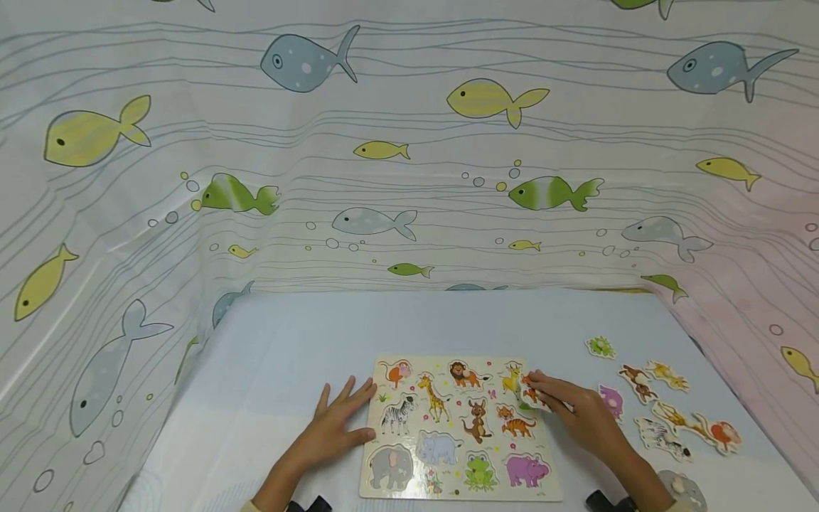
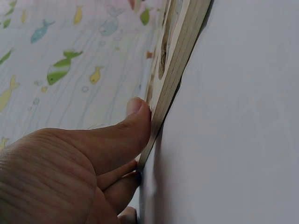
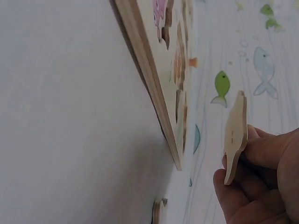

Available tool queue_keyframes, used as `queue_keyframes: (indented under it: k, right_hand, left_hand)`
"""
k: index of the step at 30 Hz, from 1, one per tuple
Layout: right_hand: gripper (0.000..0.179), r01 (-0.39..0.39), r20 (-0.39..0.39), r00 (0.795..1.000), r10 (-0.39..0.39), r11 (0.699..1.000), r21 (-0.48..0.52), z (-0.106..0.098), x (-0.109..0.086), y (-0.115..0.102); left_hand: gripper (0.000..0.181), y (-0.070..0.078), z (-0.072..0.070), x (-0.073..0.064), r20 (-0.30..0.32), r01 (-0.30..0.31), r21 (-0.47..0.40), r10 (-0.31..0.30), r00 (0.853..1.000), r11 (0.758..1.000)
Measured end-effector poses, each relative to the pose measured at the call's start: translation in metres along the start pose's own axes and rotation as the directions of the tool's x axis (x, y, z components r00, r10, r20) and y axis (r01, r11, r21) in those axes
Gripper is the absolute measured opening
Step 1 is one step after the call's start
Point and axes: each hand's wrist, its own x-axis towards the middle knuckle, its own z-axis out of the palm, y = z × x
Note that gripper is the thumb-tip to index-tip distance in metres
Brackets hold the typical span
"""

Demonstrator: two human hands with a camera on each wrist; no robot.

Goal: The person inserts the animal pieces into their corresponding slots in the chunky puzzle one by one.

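A flat wooden animal puzzle board (image 1: 499, 492) lies on the table, printed with a lion, giraffe, zebra, kangaroo, elephant and others. My left hand (image 1: 335, 424) rests at its left edge with fingers spread; in the left wrist view the thumb (image 2: 138, 123) touches the board's side. Over the upper right of the board, my right hand (image 1: 579, 412) pinches a small orange-patterned wooden puzzle piece (image 1: 530, 391) between thumb and fingers. The right wrist view shows this piece's plain back (image 3: 236, 133), tilted on edge and apart from the board; its picture is mostly hidden.
Several loose pieces lie right of the board: a green piece (image 1: 601, 347), a brown piece (image 1: 638, 384), a purple piece (image 1: 611, 402), a zebra (image 1: 662, 439), a monkey (image 1: 723, 434) and an elephant (image 1: 683, 489). A fish-patterned curtain (image 1: 435, 185) hangs behind the table.
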Motion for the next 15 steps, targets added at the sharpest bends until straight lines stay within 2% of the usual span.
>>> queue_keyframes:
  k: [9, 15]
  right_hand:
    - [0.041, 0.046, 0.03, 0.998, -0.046, 0.999, -0.005, 0.011, -0.008, -0.012]
    - [0.041, 0.066, 0.032, 0.997, -0.067, 0.997, 0.038, 0.016, -0.011, -0.017]
  left_hand:
    - [0.078, 0.006, -0.001, 0.0, -0.023, -0.01, -0.006, 0.01, 1.0, 1.0]
    - [0.078, 0.006, -0.001, -0.001, -0.025, -0.004, -0.011, 0.004, 1.0, 1.0]
